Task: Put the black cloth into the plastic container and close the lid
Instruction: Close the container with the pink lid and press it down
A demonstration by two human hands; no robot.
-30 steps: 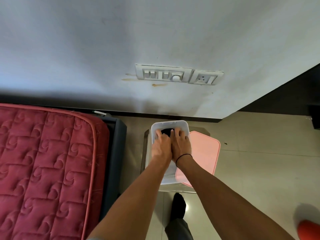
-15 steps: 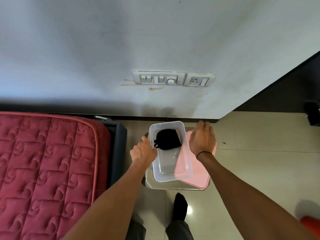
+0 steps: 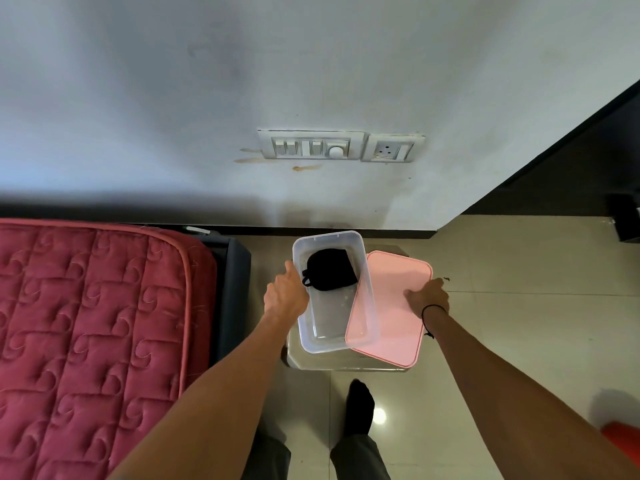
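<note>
A clear plastic container (image 3: 367,299) stands open on a small grey stool (image 3: 346,362). The black cloth (image 3: 330,268) lies bunched in the container's far half. My left hand (image 3: 284,296) grips the container's left rim. A pink lid (image 3: 388,323) lies flat to the right, its left edge tucked under the container's right side. My right hand (image 3: 427,296) rests on the lid's right edge, fingers curled over it; a black band sits on that wrist.
A red quilted mattress (image 3: 90,334) on a dark frame stands close on the left. The white wall with a switch panel (image 3: 311,145) is just behind the stool. Tiled floor (image 3: 519,323) spreads to the right; my feet stand below the stool.
Both hands came out of the container, leaving the cloth inside. My left hand moved to the left rim; my right hand went to the pink lid and slid down its right edge.
</note>
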